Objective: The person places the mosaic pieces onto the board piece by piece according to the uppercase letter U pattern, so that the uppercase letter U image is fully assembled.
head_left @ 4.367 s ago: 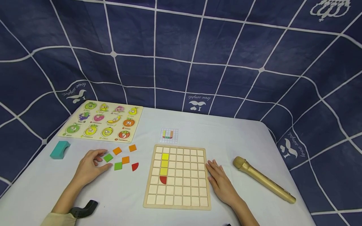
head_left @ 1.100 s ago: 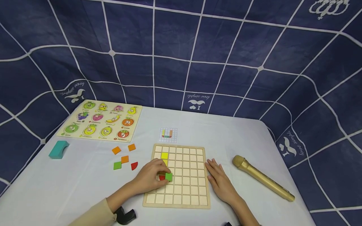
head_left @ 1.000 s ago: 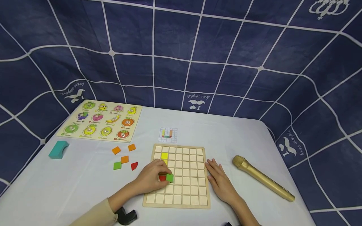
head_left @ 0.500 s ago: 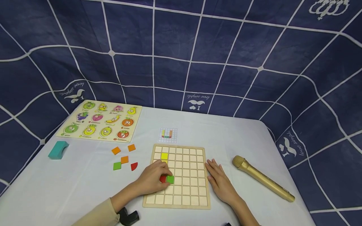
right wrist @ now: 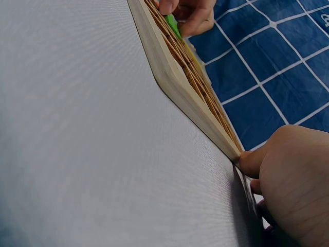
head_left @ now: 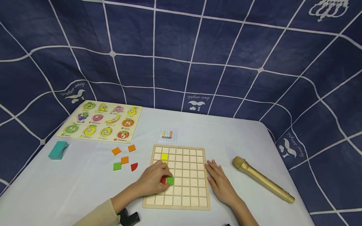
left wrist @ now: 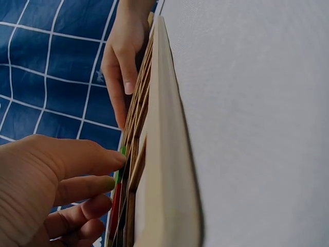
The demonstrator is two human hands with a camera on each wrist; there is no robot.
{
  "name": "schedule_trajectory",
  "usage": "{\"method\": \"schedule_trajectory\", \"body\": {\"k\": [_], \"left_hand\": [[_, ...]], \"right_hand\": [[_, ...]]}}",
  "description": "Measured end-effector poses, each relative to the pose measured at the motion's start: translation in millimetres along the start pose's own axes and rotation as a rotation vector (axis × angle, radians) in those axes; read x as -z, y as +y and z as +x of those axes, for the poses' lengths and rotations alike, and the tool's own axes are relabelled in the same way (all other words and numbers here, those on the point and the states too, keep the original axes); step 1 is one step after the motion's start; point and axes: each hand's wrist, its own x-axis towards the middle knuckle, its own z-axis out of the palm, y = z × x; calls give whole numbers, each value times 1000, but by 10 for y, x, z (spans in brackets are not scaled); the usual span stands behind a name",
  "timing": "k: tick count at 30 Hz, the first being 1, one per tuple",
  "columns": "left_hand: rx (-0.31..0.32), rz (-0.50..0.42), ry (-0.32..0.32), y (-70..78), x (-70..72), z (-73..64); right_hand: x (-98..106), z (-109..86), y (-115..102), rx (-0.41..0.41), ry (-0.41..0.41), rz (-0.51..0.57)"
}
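Note:
In the head view my left hand pinches a green square tile between thumb and index finger. The tile sits in a cell of the wooden grid board, right beside a red quarter-circle tile. A yellow square tile shows higher in the same column as the red one; my left fingers cover the cells between. My right hand rests with extended fingers against the board's right edge. The right wrist view has the right thumb at the board's frame.
Loose orange tiles, a green tile and a red quarter-circle lie left of the board. Behind it is a pattern card. A fruit puzzle, teal block and gold microphone lie farther out.
My left hand has gone from the loose tiles at the left to the board, bringing one green tile. Lately it has lowered that tile beside the red piece. The right hand has stayed put.

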Motion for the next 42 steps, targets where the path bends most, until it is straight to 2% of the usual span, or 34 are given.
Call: {"method": "schedule_trajectory", "body": {"k": [4,7,11,14,23,29,35,42], "left_hand": [[-6,11,24,9,9,-3],[7,2,44,34,67,-12],[53,-28,72,45,219,-50],[82,-64,126,6,369,-115],[165,-76,341,-326,807,-459],[252,-43,414,-602,996,-696],[343,-78,437,-838,1047,-869],[414,-93,366,-1010,955,-944]], "right_hand": [[-4,-6,3,3,-2,0],[-8,-8,6,4,1,-2],[-7,-1,3,0,5,-6],[0,4,-2,-1,5,-5],[7,6,2,6,12,-2],[0,1,1,9,8,-2],[4,-4,-8,11,5,3],[3,-2,-6,15,8,-1]]}}
